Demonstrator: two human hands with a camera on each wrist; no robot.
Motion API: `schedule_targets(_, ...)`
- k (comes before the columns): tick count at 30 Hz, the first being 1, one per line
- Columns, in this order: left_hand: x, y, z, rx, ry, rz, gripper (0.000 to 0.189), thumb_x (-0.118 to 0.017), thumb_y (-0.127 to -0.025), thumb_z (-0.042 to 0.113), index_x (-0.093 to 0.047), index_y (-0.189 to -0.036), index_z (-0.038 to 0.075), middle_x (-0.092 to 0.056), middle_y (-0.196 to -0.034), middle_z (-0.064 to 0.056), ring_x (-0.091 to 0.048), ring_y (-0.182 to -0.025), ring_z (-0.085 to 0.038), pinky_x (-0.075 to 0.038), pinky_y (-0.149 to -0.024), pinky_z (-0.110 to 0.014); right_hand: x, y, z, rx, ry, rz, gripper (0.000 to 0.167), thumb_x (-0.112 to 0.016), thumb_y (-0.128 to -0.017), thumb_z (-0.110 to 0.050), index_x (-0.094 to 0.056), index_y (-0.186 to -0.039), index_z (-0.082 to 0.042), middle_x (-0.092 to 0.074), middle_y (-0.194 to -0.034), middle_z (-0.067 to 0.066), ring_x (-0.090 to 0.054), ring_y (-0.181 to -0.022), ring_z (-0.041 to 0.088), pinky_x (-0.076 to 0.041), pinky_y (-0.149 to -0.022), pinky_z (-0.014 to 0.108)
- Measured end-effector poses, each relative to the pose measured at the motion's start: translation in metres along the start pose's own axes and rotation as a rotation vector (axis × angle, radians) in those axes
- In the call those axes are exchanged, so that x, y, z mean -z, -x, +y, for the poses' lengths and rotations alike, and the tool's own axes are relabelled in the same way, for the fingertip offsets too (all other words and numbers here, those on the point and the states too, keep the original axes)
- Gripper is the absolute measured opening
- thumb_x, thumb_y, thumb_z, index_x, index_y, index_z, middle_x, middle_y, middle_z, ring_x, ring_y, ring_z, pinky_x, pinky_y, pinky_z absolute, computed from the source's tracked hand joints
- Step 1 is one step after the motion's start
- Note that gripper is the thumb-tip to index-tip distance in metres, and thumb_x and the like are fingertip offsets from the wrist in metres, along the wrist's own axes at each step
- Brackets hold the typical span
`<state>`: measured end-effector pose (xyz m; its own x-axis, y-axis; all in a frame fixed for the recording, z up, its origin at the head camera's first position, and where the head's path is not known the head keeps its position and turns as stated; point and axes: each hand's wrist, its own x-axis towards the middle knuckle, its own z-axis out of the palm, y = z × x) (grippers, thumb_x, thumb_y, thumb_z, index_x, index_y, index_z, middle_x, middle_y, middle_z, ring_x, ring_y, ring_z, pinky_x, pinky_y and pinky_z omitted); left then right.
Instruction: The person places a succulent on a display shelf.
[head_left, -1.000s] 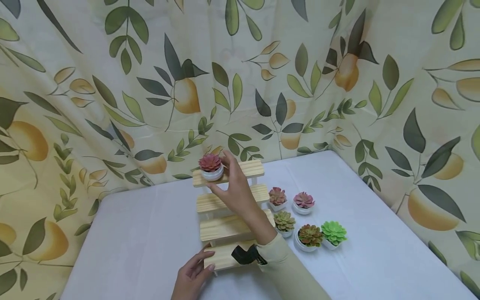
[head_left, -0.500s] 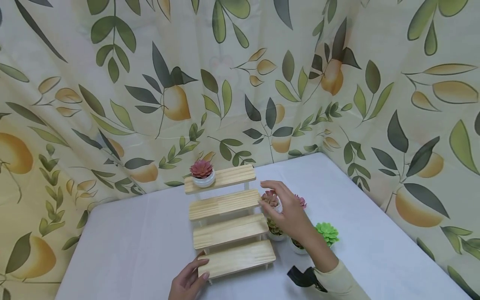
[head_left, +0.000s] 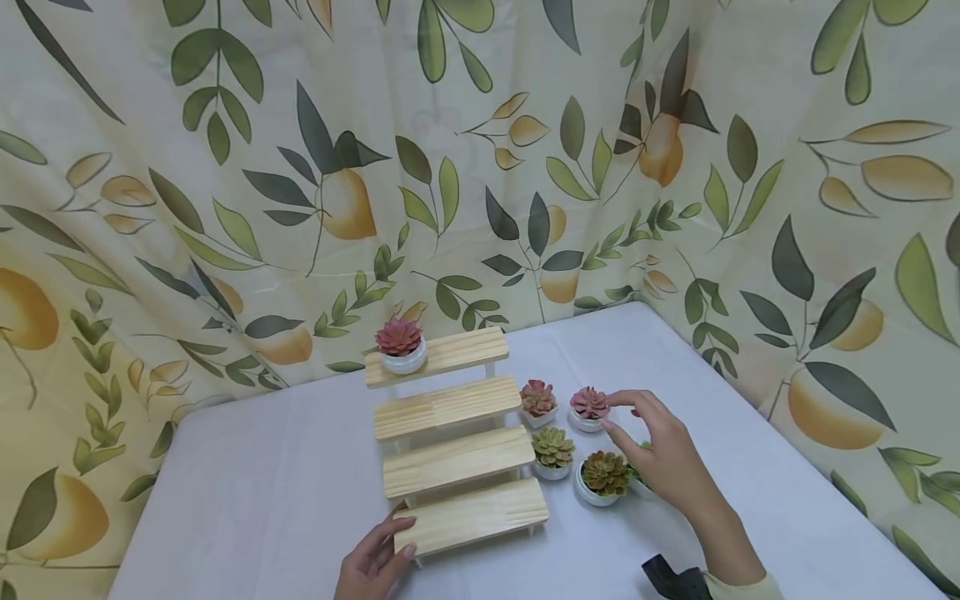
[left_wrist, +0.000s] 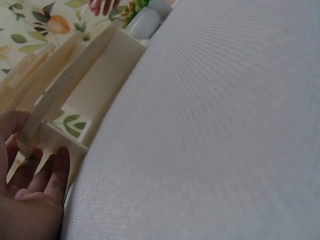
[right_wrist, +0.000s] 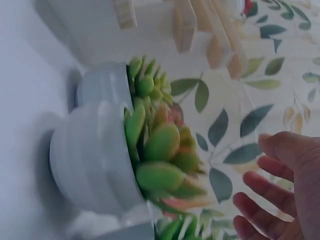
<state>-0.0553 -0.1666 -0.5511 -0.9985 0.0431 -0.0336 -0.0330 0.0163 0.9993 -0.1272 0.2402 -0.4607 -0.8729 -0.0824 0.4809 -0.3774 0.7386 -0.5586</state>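
A four-tier wooden plant stand (head_left: 457,454) with pale slats rises in steps on the table. My left hand (head_left: 371,560) grips the left end of its lowest slat; in the left wrist view the fingers (left_wrist: 59,167) curl under that board. On the top slat, at the left, sits a dark pink succulent (head_left: 401,343) in a white pot. My right hand (head_left: 667,454) is at the right side of a pink succulent (head_left: 589,407) in a round white pot. Its thumb and fingers are spread, with fingertips right at the leaves. Nothing lies between the right fingers (right_wrist: 270,192) in the right wrist view.
Between stand and right hand are a reddish succulent (head_left: 538,402), a pale green succulent (head_left: 552,452) and a green-brown succulent (head_left: 602,477), all in white pots. A bright green one (head_left: 640,467) is mostly hidden behind the right hand. A leaf-patterned curtain (head_left: 465,167) backs the white table (head_left: 277,492).
My right hand has let go of the dark pink succulent on the top slat and moved right and down to the pink succulent. The left hand stays on the stand. The head view has shifted slightly.
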Motion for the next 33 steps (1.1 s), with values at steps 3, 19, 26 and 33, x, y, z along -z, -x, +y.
schedule_targets(3,0.002,0.000,0.001,-0.003,0.000,0.002,0.039,-0.075,-0.095,0.011,-0.063,-0.128,-0.005,-0.047,-0.147,-0.034,-0.040,-0.136,-0.057,-0.053,-0.100,-0.039,0.005,0.005,0.010,-0.025,-0.010,-0.042,0.034,-0.078,-0.095,-0.011,-0.064,-0.125,-0.010,-0.064,-0.125,0.006,-0.059,-0.120,0.029,-0.053,-0.098,0.055)
schedule_targets(19,-0.001,-0.001,-0.001,0.004,0.032,-0.031,0.039,-0.073,-0.096,0.009,-0.061,-0.129,-0.008,-0.031,-0.151,-0.045,-0.040,-0.134,-0.060,-0.054,-0.099,-0.036,0.027,0.043,0.062,-0.112,-0.189,-0.324,0.066,-0.090,-0.083,-0.028,-0.059,-0.141,-0.018,-0.057,-0.142,0.005,-0.043,-0.130,-0.003,-0.049,-0.094,0.066)
schedule_targets(26,0.000,0.002,0.003,0.054,0.009,-0.061,0.043,-0.074,-0.097,0.018,-0.060,-0.130,-0.006,-0.029,-0.153,-0.043,-0.038,-0.137,-0.058,-0.053,-0.100,-0.034,0.025,0.046,0.067,-0.112,-0.164,-0.389,0.073,-0.093,-0.079,-0.031,-0.058,-0.141,-0.018,-0.060,-0.140,0.001,-0.049,-0.128,0.001,-0.052,-0.094,0.053)
schedule_targets(33,0.000,-0.001,0.007,0.087,0.024,-0.040,0.045,-0.078,-0.094,0.019,-0.062,-0.131,-0.004,-0.030,-0.156,-0.039,-0.038,-0.138,-0.056,-0.053,-0.100,-0.035,0.019,0.047,0.069,-0.104,-0.093,-0.388,0.076,-0.094,-0.075,-0.030,-0.057,-0.141,-0.022,-0.059,-0.138,-0.004,-0.050,-0.131,0.009,-0.049,-0.104,0.050)
